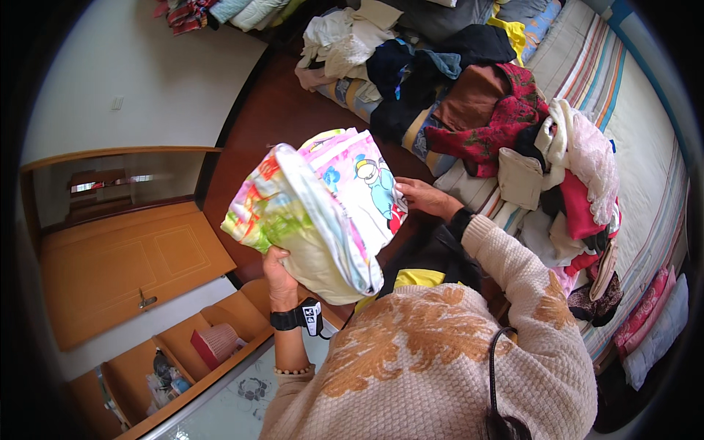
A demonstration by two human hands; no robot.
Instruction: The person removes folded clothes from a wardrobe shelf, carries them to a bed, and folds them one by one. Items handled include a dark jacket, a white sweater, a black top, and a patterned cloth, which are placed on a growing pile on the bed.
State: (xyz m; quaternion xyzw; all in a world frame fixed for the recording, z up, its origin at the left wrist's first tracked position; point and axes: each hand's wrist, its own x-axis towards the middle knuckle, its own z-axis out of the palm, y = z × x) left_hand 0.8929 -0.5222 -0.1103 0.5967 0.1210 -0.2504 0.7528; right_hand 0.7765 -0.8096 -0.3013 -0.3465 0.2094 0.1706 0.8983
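Observation:
A folded bundle of printed fabric is held up in front of me, pink, white and green with cartoon figures on it. My left hand grips its lower left edge, thumb on the near face and the other fingers hidden behind. At the right edge, my right hand pinches the cloth beside a blue cartoon figure. The layers stack loosely, and a pale rolled fold runs down the middle. Both wrists wear black straps, the left one with a small device.
To the right is a bed with a striped cover and heaped clothes, among them a red patterned garment. A wooden door stands at left. Below it, an open shelf unit holds a pink basket. Reddish flooring lies between.

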